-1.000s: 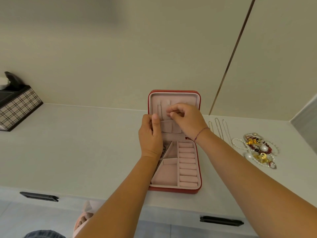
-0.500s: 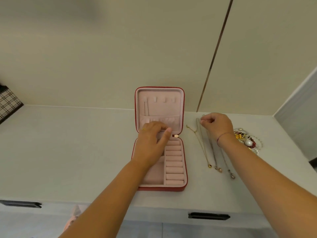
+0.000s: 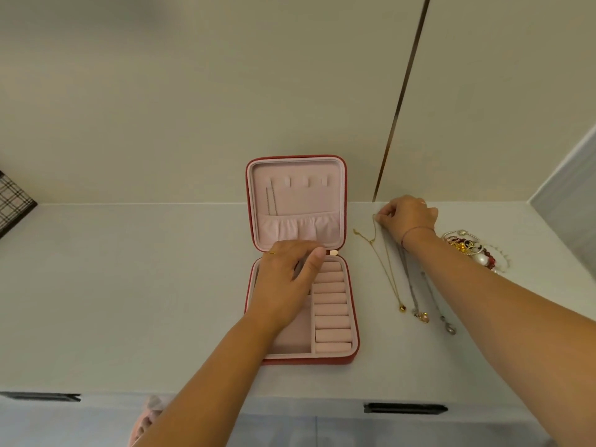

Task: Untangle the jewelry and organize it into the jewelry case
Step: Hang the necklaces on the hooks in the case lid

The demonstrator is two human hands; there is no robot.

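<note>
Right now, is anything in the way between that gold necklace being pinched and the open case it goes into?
Nothing visible lies on the counter between the gold necklace, pinched by the right hand, and the jewelry case. Only the left hand rests over the case's hinge, covering part of the tray.
</note>
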